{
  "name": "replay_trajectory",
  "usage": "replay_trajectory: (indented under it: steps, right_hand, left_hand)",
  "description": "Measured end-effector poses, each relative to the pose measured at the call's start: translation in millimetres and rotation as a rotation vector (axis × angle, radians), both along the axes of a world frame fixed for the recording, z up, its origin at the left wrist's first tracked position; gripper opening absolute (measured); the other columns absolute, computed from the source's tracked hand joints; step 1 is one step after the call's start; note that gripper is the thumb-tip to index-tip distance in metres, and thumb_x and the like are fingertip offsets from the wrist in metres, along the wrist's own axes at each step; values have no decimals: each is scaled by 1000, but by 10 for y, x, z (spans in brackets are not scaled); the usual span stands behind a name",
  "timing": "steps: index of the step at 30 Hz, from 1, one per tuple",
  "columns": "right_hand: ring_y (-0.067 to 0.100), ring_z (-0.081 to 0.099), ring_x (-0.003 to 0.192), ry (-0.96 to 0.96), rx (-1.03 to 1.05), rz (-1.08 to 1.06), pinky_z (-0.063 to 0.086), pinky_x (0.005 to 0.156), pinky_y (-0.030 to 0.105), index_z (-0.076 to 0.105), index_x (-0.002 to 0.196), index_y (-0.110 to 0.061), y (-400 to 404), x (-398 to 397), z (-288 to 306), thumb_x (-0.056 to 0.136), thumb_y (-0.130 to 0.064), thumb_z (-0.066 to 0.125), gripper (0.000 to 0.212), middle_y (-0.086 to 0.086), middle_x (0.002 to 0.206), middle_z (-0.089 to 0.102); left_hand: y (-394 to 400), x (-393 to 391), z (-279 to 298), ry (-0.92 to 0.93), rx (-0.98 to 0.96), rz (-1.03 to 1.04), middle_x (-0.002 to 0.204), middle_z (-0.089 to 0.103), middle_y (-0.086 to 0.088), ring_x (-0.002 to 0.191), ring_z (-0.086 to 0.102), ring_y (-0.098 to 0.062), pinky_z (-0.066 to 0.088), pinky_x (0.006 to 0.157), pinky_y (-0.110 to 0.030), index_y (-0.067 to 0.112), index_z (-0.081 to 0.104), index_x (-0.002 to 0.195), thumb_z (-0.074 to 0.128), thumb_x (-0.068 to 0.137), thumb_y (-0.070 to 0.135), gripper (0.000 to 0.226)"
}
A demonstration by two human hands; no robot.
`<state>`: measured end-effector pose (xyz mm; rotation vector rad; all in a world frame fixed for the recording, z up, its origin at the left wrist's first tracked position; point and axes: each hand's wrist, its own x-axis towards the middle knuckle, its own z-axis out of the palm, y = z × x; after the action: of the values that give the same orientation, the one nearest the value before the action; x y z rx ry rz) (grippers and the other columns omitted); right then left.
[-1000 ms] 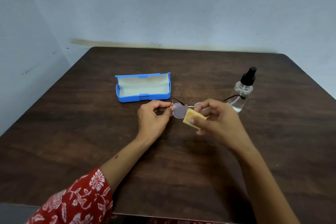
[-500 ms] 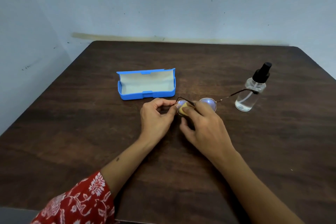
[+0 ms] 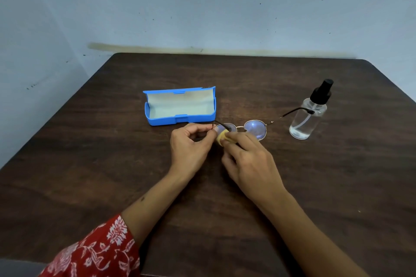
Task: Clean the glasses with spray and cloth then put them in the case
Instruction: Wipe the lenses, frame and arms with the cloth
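Thin-rimmed round glasses [image 3: 255, 128] are held just above the dark wooden table [image 3: 112, 164], temples unfolded, the right temple reaching toward the spray bottle. My left hand [image 3: 190, 145] pinches the frame at its left hinge. My right hand [image 3: 247, 162] pinches a small yellow cloth [image 3: 221, 137] against the left lens, which is mostly covered. The right lens is bare. A blue glasses case [image 3: 180, 105] lies open behind my left hand, its pale lining showing. A clear spray bottle [image 3: 309, 117] with a black nozzle stands to the right.
The table stands against a pale blue wall in a corner. A red flowered sleeve [image 3: 94, 252] covers my left upper arm at the near edge.
My right hand brought the cloth from in front of the glasses onto the left lens and keeps it there. The right lens and temple came into plain view.
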<state>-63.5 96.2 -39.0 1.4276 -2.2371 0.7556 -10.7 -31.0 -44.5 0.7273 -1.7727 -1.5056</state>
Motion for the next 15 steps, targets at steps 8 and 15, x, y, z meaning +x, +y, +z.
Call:
replay_trajectory:
  steps: [8, 15]
  right_hand:
    - [27, 66, 84, 0, 9, -55, 57, 62, 30, 70, 102, -1, -13, 18, -21, 69, 3, 72, 33, 10, 95, 68]
    - [27, 67, 87, -24, 1, -89, 57, 64, 29, 70, 100, 0, -19, 4, -42, 70, 3, 72, 31, 11, 97, 68]
  left_hand:
    - [2, 16, -9, -13, 1, -2, 84, 74, 0, 82, 71, -12, 58, 79, -33, 14, 75, 84, 76, 74, 8, 12]
    - [34, 32, 46, -24, -11, 8, 85, 74, -6, 83, 71, -16, 58, 80, -33, 6, 74, 88, 75, 74, 5, 14]
